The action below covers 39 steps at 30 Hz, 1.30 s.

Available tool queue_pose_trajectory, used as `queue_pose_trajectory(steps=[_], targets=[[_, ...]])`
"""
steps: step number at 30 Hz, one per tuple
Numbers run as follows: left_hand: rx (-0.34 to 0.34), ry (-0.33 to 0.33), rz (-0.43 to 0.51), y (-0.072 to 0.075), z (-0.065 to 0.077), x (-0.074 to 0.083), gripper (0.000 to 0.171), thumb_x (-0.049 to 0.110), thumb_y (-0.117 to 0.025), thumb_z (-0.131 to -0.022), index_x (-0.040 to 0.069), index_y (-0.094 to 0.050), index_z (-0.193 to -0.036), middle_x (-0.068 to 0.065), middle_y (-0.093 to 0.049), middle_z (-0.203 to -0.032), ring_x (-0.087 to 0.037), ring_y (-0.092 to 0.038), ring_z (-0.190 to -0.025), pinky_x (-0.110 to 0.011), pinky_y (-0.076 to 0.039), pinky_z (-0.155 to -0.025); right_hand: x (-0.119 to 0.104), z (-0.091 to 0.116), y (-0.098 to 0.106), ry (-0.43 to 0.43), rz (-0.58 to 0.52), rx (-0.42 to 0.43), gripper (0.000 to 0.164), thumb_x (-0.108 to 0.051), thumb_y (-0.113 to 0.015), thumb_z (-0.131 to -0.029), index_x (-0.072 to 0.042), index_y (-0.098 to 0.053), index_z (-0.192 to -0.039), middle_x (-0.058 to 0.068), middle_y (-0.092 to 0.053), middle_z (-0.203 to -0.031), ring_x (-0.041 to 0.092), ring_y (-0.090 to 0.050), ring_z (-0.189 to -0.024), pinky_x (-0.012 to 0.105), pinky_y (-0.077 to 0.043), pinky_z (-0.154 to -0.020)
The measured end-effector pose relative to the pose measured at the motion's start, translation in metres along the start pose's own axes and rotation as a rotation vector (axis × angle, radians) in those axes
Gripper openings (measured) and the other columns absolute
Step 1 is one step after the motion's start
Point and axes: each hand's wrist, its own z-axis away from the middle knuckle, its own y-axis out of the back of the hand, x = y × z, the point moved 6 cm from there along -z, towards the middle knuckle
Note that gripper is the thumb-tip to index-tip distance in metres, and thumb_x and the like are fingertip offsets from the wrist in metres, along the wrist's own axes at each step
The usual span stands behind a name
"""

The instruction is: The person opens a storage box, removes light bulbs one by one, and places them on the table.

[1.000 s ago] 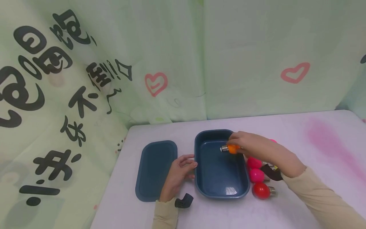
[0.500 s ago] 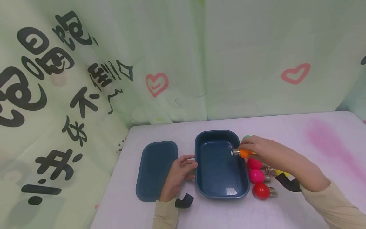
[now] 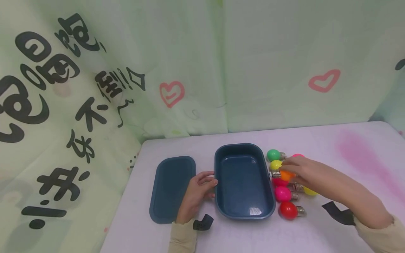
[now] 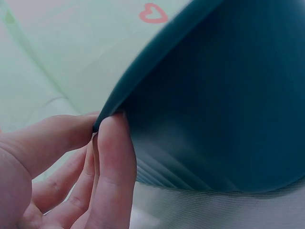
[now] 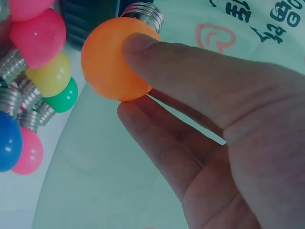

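Observation:
An orange light bulb [image 5: 107,59] is pinched by the thumb and fingers of my right hand [image 3: 311,172], its silver screw base pointing left beside the right rim of the dark blue box [image 3: 243,207]. My left hand [image 3: 197,193] grips the box's left rim between thumb and finger, as the left wrist view shows at the box wall [image 4: 205,105]. Under and around the right hand lie other bulbs: a green one [image 3: 273,155], a yellow one [image 3: 276,164], a pink one [image 3: 282,193] and a red one [image 3: 288,210]. A blue bulb [image 5: 7,143] shows only in the right wrist view.
A flat dark blue lid [image 3: 172,189] lies left of the box on the white tabletop [image 3: 341,154]. Behind the table hangs a pale green cloth [image 3: 269,70] with red hearts and black writing.
My right hand has moved right and toward me with the orange bulb, from above the box interior to past its right rim, uncovering the green and yellow bulbs. The left hand stays put.

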Motion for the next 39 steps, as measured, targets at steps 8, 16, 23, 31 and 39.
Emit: queue_pose_trajectory(steps=[8, 16, 23, 31, 39], targets=[[0.0, -0.005, -0.001, 0.0, 0.001, 0.001, 0.047, 0.024, -0.077, -0.087, 0.009, -0.062, -0.129, -0.009, -0.07, -0.109, -0.019, -0.067, -0.093, -0.029, -0.059, -0.069, 0.012, 0.017, -0.008, -0.054, 0.001, -0.024, 0.05, -0.013, -0.087, -0.072, -0.015, -0.07, -0.119, 0.011, -0.063, -0.123, 0.036, -0.059, -0.114, 0.039, -0.06, -0.077], [-0.01, -0.014, 0.0, 0.0, 0.001, 0.001, 0.047, 0.024, -0.077, -0.088, 0.009, -0.062, -0.129, -0.009, -0.069, -0.108, -0.018, -0.067, -0.091, -0.029, -0.059, -0.069, 0.024, 0.032, -0.02, -0.114, 0.007, -0.091, 0.05, -0.015, -0.089, -0.069, -0.018, -0.072, -0.116, 0.013, -0.063, -0.121, 0.039, -0.059, -0.111, 0.04, -0.061, -0.074], [-0.006, -0.003, -0.007, 0.0, 0.001, 0.002, 0.048, 0.026, -0.076, -0.088, 0.009, -0.061, -0.13, -0.009, -0.069, -0.108, -0.018, -0.066, -0.091, -0.029, -0.059, -0.07, 0.032, 0.042, -0.031, -0.158, -0.012, -0.142, 0.046, -0.016, -0.089, -0.069, -0.016, -0.073, -0.112, 0.013, -0.065, -0.117, 0.04, -0.062, -0.108, 0.043, -0.06, -0.074], [-0.002, 0.004, -0.012, -0.001, 0.002, 0.002, 0.047, 0.026, -0.077, -0.088, 0.01, -0.062, -0.13, -0.009, -0.069, -0.108, -0.018, -0.066, -0.092, -0.03, -0.06, -0.071, 0.041, 0.052, -0.041, -0.22, -0.023, -0.194, 0.042, -0.016, -0.089, -0.068, -0.014, -0.074, -0.107, 0.013, -0.066, -0.113, 0.039, -0.063, -0.103, 0.043, -0.06, -0.073], [0.0, 0.003, -0.005, 0.0, 0.001, 0.003, 0.047, 0.023, -0.077, -0.087, 0.008, -0.062, -0.129, -0.008, -0.069, -0.105, -0.018, -0.067, -0.089, -0.029, -0.06, -0.069, 0.044, 0.056, -0.046, -0.225, -0.042, -0.206, 0.041, -0.016, -0.09, -0.067, -0.016, -0.074, -0.104, 0.01, -0.066, -0.111, 0.036, -0.064, -0.1, 0.04, -0.061, -0.071]])
